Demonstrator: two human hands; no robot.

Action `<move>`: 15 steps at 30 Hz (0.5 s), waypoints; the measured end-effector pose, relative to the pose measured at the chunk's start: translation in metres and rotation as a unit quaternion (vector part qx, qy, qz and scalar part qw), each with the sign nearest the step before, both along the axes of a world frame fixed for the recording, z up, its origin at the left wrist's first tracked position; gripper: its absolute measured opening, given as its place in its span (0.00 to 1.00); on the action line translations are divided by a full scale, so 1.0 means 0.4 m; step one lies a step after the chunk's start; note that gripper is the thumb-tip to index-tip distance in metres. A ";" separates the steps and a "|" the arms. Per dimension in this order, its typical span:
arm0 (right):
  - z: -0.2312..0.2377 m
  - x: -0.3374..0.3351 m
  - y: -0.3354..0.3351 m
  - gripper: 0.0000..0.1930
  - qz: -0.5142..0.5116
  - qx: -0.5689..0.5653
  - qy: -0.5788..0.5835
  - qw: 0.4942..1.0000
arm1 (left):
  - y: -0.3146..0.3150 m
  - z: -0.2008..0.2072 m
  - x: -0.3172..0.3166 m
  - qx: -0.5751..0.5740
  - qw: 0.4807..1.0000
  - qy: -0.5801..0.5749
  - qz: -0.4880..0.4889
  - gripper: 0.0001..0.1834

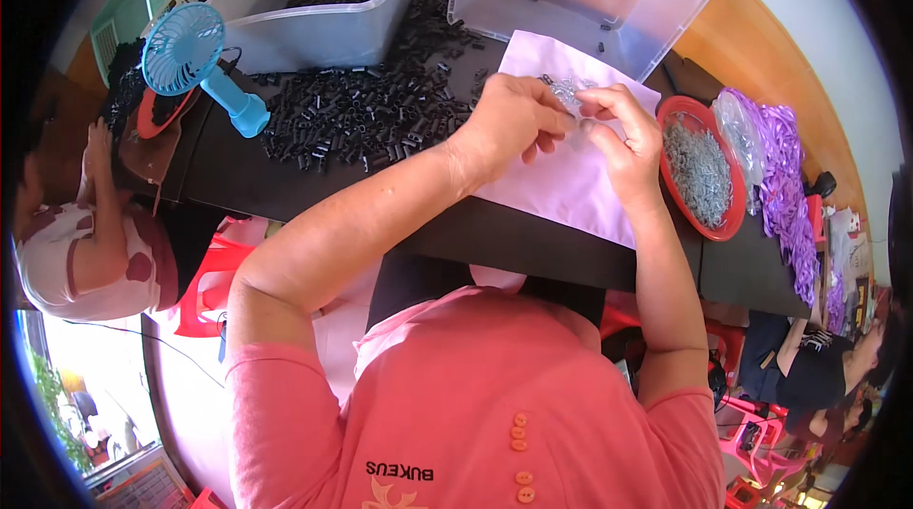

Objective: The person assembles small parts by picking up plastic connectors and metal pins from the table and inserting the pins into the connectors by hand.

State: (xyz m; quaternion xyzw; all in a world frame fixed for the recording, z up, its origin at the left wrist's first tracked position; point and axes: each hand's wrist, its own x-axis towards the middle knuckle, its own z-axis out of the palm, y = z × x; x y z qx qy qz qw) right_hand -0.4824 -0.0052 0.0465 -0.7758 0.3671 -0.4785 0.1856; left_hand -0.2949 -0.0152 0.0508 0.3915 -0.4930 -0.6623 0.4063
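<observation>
Above a pale pink sheet [571, 200] on the dark table, my two hands come close together. My left hand [514, 119] is closed with thumb and fingertips pinched. My right hand [625, 133] curves in from the other side, its thumb and forefinger drawn together near the left fingertips. What lies between the fingertips is too small to make out. Just beyond them is a little pile of shiny, clear-silvery small pieces [563, 88] on the sheet. To the right of my right hand stands a red oval basket [737, 209] holding many small silvery metal pieces [699, 166].
Loose short black tubes [352, 114] spread over the table at left. Behind them stand a clear plastic bin [304, 38] and another clear bin [656, 33]. A blue small fan [184, 48] is at far left. Purple strips [780, 166] lie at right. Another person [95, 252] sits at left.
</observation>
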 end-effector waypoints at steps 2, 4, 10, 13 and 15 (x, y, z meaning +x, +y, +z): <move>-0.014 -0.011 -0.005 0.12 -0.007 0.000 0.003 1.000 | 0.016 -0.010 0.008 -0.066 0.995 -0.073 -0.016 0.08; -0.011 0.003 -0.001 0.11 -0.011 0.003 0.005 1.000 | 0.024 -0.045 0.022 -0.097 0.992 -0.084 -0.002 0.08; 0.070 0.096 0.006 0.07 0.026 0.092 0.038 0.995 | 0.044 -0.111 0.020 -0.194 0.978 -0.077 0.027 0.09; 0.075 0.143 -0.081 0.05 0.054 0.046 0.141 0.987 | 0.049 -0.108 0.025 -0.160 0.981 -0.107 -0.006 0.09; 0.041 0.173 -0.153 0.06 0.034 0.039 0.182 0.982 | 0.046 -0.106 0.027 -0.159 0.982 -0.101 -0.005 0.09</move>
